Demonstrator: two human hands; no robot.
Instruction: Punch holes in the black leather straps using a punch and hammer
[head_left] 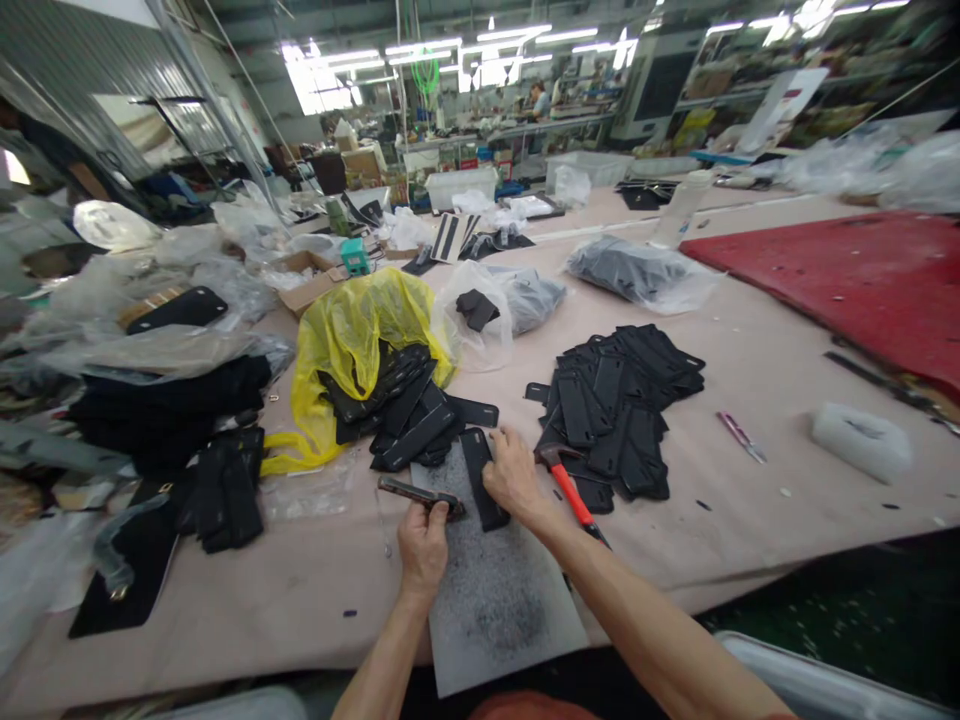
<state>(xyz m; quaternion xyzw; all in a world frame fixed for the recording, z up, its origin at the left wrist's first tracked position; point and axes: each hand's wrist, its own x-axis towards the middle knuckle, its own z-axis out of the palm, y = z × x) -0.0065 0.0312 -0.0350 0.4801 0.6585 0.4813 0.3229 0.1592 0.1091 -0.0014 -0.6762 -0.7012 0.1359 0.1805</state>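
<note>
A black strip (480,482) lay lengthwise on a speckled pale board (487,610), with the right hand (504,472) touching its upper right side; the fingers were bent, but whether they pinched the strip I could not tell. The left hand (424,540) pinched a dark bar (420,494) between thumb and fingers just beside it. Behind, a yellow bag (352,310) lay open toward the front, black pieces (412,430) inside and spilling from its mouth. A clear bag (480,345) next to it held a few dark pieces, and another clear bag (637,275), farther right, was full of dark ones. A red-handled hammer (570,488) rested against the right-hand black pile (615,400). The board reached the desk's (750,520) front edge; between that pile and a red sheet (847,285), open surface carried snips (741,437) and a white roll (861,440).
</note>
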